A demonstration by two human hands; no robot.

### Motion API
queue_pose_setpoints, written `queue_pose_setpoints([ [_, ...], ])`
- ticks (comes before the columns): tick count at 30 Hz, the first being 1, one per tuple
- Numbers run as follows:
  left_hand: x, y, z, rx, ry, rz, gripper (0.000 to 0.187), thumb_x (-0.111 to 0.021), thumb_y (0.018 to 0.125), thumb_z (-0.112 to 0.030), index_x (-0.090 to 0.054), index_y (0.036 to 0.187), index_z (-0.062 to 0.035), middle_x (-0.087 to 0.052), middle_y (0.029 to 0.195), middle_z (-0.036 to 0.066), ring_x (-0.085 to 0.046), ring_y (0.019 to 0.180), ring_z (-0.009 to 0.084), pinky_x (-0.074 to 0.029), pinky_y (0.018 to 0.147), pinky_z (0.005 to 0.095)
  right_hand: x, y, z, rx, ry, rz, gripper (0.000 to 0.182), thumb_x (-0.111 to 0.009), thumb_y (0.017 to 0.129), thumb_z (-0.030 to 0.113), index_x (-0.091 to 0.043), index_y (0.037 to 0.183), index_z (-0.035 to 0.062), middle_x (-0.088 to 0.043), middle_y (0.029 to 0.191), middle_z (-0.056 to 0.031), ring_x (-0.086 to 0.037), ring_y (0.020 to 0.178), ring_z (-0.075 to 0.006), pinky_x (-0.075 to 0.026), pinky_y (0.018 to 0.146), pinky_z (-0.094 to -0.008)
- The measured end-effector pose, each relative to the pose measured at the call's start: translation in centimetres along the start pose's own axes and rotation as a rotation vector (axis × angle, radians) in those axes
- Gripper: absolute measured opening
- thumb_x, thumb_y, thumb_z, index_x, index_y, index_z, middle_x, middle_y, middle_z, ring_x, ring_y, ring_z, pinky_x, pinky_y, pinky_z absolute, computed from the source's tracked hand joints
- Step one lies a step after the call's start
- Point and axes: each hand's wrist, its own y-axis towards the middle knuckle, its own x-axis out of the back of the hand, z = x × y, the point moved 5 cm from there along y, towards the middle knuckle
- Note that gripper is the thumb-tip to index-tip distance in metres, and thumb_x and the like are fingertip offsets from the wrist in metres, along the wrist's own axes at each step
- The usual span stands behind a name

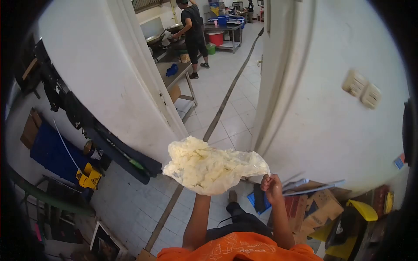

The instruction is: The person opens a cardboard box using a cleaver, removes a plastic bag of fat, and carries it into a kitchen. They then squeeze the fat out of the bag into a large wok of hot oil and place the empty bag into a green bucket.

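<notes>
A clear plastic bag (209,167) full of pale yellow, crumbly lumps is held up in front of me at about waist height. My left forearm (197,222) reaches up under the bag, which rests on my left hand; that hand and its fingers are hidden beneath it. My right hand (272,187) is closed round the gathered end of the bag on the right side. What the lumps are, I cannot make out.
A doorway with white frames opens onto a tiled kitchen floor (237,113). A long dark strip (217,115) runs along it. Beyond, a person (193,35) stands at a stove beside a steel table (174,74). Cardboard boxes (322,209) are at lower right, a yellow bucket (89,176) at left.
</notes>
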Motion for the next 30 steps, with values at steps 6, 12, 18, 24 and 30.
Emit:
queue_pose_setpoints([
  [6, -0.1, 11.7, -4.7, -0.085, 0.017, -0.074, 0.072, -0.02, 0.092, -0.061, -0.033, 0.143, -0.0117, -0.037, 0.146, 0.013, -0.036, 0.133, 0.0352, -0.03, 0.108, 0.0572, -3.1, 14.8, -0.9, -0.031, 0.048, 0.013, 0.024, -0.05, 0.089, 0.03, -0.045, 0.073, 0.0123, -0.044, 0.064, -0.0001, -0.042, 0.056, -0.0127, -0.032, 0.051, -0.0258],
  [12, -4.1, 22.9, -7.6, -0.096, 0.06, -0.132, 0.071, -0.02, 0.092, -0.06, -0.033, 0.143, -0.0118, -0.037, 0.146, 0.013, -0.036, 0.133, 0.035, -0.03, 0.108, 0.0567, -10.0, 28.1, 5.5, 0.006, -0.053, -0.039, 0.029, -0.047, 0.088, 0.033, -0.043, 0.07, 0.0115, -0.042, 0.06, -0.0011, -0.037, 0.051, -0.0123, -0.03, 0.049, -0.0266],
  [18, -5.1, 35.1, -10.5, 0.004, 0.063, -0.152, 0.07, -0.021, 0.093, -0.06, -0.033, 0.143, -0.0118, -0.037, 0.146, 0.013, -0.036, 0.133, 0.0348, -0.03, 0.108, 0.0562, -17.1, 39.6, 11.5, 0.186, -0.419, -0.044, 0.029, -0.047, 0.091, 0.027, -0.046, 0.068, 0.009, -0.046, 0.061, -0.0022, -0.041, 0.052, -0.012, -0.031, 0.049, -0.0263],
  [24, -6.1, 49.3, -11.2, 0.079, 0.023, -0.171, 0.07, -0.021, 0.093, -0.059, -0.033, 0.143, -0.0118, -0.037, 0.146, 0.013, -0.037, 0.133, 0.0346, -0.031, 0.108, 0.0556, -16.0, 50.9, 12.8, 0.093, -0.305, -0.088, 0.031, -0.047, 0.091, 0.034, -0.047, 0.07, 0.0106, -0.046, 0.061, -0.0018, -0.041, 0.053, -0.0117, -0.031, 0.05, -0.0257],
  [30, -10.0, 63.3, -11.4, 0.218, 0.017, -0.161, 0.069, -0.022, 0.093, -0.059, -0.033, 0.143, -0.0119, -0.037, 0.146, 0.012, -0.037, 0.133, 0.0344, -0.031, 0.108, 0.0551, -16.3, 61.1, 14.5, 0.028, -0.177, -0.192, 0.031, -0.052, 0.088, 0.037, -0.049, 0.072, 0.0117, -0.049, 0.063, -0.0016, -0.045, 0.056, -0.0123, -0.033, 0.051, -0.0261],
])
